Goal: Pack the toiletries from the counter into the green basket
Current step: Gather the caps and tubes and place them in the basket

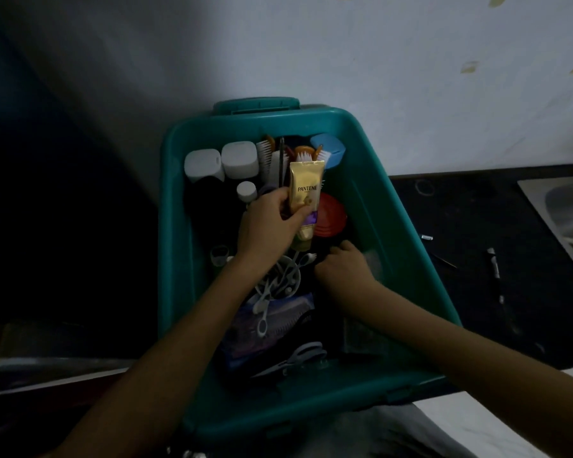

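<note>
Nearest, the front rim of the green basket (278,404) is crossed by both forearms reaching in. Grey scissors (295,358) lie just behind that rim, with a purple comb (278,320) and tangled white clips (278,279) under the left forearm.

The left hand (268,223) grips a gold tube (306,190), held upright with its cap end down above the basket's middle. A red lid (331,216) sits just beside the tube.

The right hand (344,266) reaches down by the right wall, fingers curled. I cannot tell whether it holds anything.

At the far end stand 2 white bottles (239,159), brushes (265,153) and a blue box (328,150).

On the dark worktop (477,209) to the right lies a pen (494,266), near a steel sink (566,219).
</note>
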`<state>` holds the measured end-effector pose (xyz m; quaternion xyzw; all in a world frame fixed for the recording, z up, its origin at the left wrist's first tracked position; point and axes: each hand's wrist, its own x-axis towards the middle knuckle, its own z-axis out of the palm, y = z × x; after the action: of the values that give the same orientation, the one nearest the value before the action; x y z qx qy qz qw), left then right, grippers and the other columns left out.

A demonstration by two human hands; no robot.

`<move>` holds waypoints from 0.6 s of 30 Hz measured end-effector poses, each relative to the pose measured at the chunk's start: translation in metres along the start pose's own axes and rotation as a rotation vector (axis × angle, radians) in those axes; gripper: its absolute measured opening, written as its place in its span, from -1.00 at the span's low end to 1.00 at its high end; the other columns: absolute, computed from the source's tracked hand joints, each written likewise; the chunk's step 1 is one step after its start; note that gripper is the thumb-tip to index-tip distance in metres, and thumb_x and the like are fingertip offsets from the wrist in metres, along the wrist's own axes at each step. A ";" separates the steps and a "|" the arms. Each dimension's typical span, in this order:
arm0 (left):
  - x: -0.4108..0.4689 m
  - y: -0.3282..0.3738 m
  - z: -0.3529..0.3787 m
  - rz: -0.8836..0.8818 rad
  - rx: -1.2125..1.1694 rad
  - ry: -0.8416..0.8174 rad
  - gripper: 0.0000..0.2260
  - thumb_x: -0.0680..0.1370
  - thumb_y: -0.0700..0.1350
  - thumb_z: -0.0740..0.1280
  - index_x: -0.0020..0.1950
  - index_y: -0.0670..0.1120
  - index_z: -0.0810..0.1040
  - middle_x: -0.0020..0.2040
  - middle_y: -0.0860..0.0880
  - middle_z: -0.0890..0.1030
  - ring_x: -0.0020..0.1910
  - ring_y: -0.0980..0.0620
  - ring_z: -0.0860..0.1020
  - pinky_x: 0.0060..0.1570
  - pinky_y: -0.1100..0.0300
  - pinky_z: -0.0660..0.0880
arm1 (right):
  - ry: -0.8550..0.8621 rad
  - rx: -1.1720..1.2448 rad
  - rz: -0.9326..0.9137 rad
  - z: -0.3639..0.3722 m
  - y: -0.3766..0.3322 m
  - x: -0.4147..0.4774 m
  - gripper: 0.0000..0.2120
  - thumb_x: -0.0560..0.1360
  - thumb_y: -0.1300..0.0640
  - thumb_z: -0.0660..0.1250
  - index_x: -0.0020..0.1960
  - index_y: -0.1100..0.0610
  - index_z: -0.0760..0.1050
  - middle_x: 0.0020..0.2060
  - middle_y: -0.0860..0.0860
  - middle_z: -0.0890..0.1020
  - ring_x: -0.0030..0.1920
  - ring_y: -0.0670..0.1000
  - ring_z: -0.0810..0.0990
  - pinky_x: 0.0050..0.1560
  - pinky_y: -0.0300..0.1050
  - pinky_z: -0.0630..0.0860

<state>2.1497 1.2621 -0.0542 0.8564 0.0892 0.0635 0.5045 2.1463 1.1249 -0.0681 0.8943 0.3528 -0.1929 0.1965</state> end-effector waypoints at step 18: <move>0.002 -0.002 0.002 -0.014 -0.003 -0.035 -0.79 0.50 0.01 0.40 0.08 -0.05 0.64 -0.04 0.01 0.68 -0.05 0.06 0.62 0.01 -0.02 0.56 | -0.007 -0.018 0.085 0.017 -0.007 0.029 -0.73 0.60 -0.02 0.14 0.21 0.06 0.47 0.15 0.01 0.59 0.21 0.06 0.49 0.33 -0.03 0.17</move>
<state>2.1516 1.2616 -0.0574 0.8561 0.0863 0.0449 0.5075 2.1577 1.1376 -0.0985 0.9060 0.3152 -0.1845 0.2138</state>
